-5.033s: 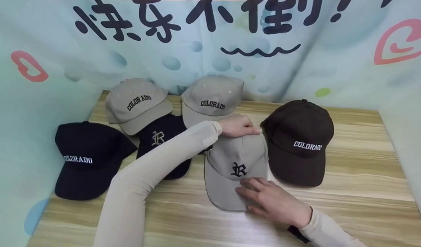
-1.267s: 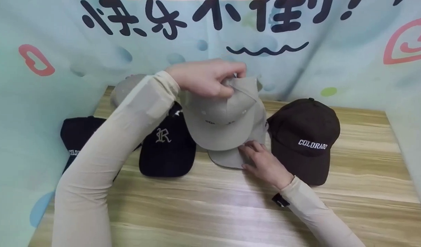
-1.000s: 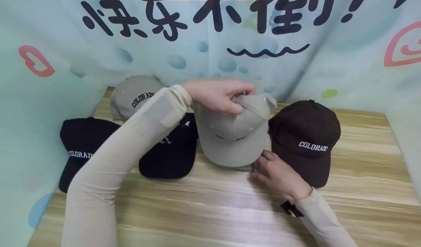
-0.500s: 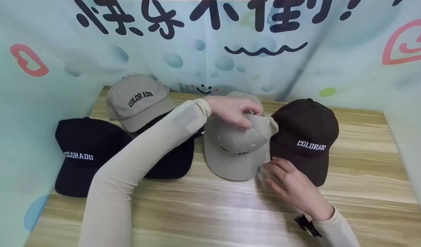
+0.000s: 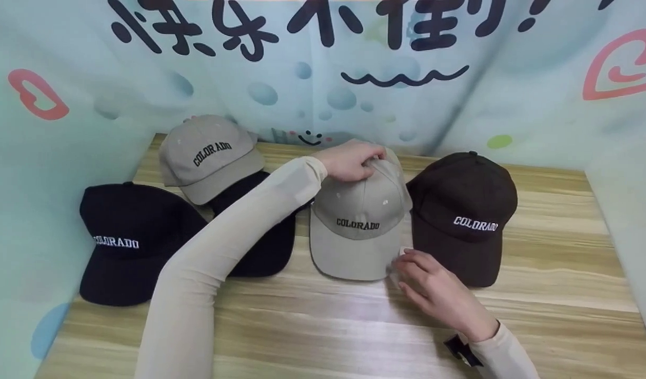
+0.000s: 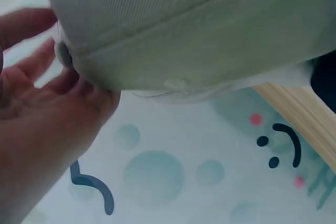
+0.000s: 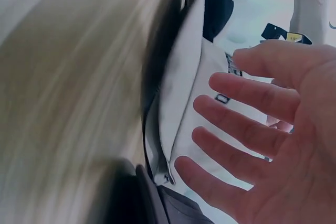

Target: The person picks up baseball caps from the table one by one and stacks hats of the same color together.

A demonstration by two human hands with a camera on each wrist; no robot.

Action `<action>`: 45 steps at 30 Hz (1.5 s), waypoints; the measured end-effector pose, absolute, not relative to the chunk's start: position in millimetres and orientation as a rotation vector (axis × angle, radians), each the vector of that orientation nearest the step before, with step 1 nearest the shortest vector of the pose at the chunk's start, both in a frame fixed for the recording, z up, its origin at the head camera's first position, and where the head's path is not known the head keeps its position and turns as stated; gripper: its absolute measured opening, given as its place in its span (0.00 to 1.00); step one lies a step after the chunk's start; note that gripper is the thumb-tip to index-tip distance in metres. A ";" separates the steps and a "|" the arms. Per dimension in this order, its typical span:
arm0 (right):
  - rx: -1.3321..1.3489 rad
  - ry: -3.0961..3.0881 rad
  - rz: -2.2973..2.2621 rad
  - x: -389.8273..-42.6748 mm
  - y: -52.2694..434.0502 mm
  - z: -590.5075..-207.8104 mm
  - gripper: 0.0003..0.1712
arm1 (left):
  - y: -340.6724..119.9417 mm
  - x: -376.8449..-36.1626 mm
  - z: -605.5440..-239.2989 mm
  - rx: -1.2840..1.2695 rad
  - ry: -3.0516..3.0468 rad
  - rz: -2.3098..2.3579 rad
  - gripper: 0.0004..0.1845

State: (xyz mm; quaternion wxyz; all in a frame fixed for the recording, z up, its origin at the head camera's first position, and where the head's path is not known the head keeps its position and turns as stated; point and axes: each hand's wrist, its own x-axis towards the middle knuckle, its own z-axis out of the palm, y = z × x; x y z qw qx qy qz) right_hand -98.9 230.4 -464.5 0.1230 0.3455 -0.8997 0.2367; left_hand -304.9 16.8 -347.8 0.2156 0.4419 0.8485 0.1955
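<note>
A beige cap lettered COLORADO (image 5: 357, 226) lies in the middle of the wooden table (image 5: 354, 326), stacked on another beige cap that shows only as a thin edge on its right. My left hand (image 5: 349, 160) curls over the top of its crown; in the left wrist view the fingers (image 6: 37, 114) lie against the crown (image 6: 210, 24) by its button. My right hand (image 5: 433, 289) is open, its fingertips at the right edge of the brim. In the right wrist view the straight fingers (image 7: 247, 129) hover beside the stacked brims (image 7: 184, 87).
A dark brown COLORADO cap (image 5: 462, 210) sits just right of the stack. A navy cap (image 5: 265, 247) lies left of it, partly under my left arm, with a beige COLORADO cap (image 5: 209, 155) behind and a navy COLORADO cap (image 5: 128, 237) at far left. A printed cloth backdrop (image 5: 459, 95) walls the table.
My left hand brought the beige COLORADO cap from the back and lowered it onto the beige cap with the R, covering it. My right hand slid off that brim to its right edge.
</note>
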 end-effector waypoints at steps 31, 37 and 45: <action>0.969 -2.808 0.596 -114.6 197.9 -476.2 0.29 | 5.6 -295.7 -369.6 1.107 2.598 0.555 0.18; 0.997 -2.789 0.648 -117.3 207.9 -473.9 0.27 | -17.7 -303.8 -363.1 1.089 2.581 0.559 0.23; 0.963 -2.733 0.709 -116.3 227.4 -462.3 0.27 | -73.0 -328.4 -358.6 0.843 2.662 0.535 0.23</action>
